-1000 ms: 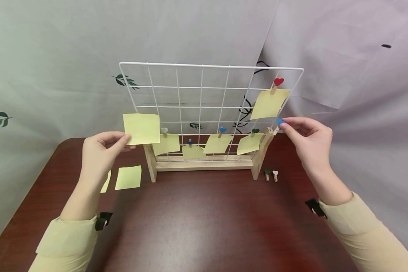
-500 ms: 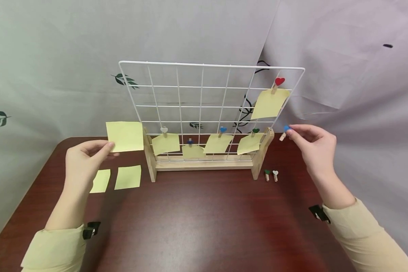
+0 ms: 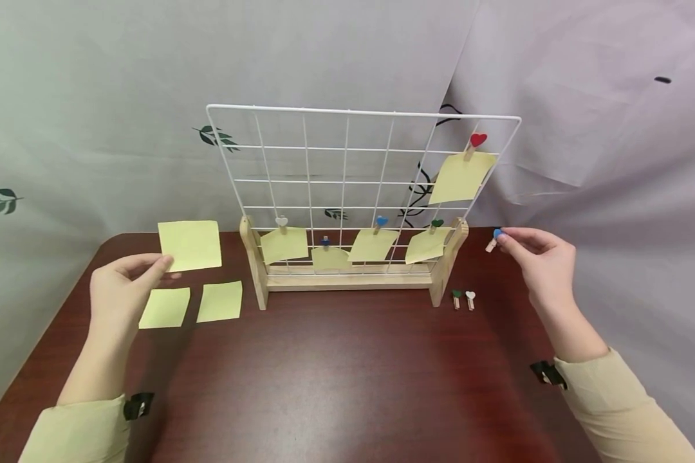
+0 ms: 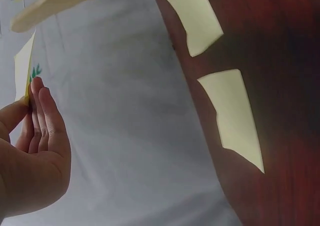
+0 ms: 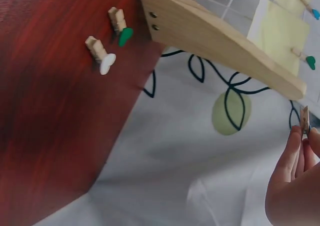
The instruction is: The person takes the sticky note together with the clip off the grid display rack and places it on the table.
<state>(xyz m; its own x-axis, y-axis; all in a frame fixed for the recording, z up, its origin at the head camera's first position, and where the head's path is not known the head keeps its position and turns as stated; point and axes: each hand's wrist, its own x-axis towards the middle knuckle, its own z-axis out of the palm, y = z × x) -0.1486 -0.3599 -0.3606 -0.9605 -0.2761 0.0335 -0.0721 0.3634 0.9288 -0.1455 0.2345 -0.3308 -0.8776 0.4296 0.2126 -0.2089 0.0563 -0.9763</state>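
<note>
Between thumb and fingers, my left hand (image 3: 121, 289) pinches a yellow sticky note (image 3: 190, 245) by its lower left corner, raised left of the rack. My right hand (image 3: 547, 263) pinches a small wooden clothespin (image 3: 492, 244) with a blue heart, to the right of the rack. The white wire grid rack (image 3: 347, 114) stands upright on wooden feet between both hands. Several yellow notes hang along its lower rows under heart clips, and one note (image 3: 462, 177) hangs at the upper right under a red heart clip (image 3: 477, 140).
Two loose yellow notes, one left (image 3: 165, 307) and one right (image 3: 220, 301), lie on the dark red table (image 3: 347, 373) below my left hand. A green heart clothespin (image 3: 456, 299) and a white heart clothespin (image 3: 470, 300) lie beside the rack's right foot. Pale curtain hangs behind.
My left hand has moved left and down with the sticky note, away from the rack. My right hand has moved slightly right and down with the blue heart clothespin.
</note>
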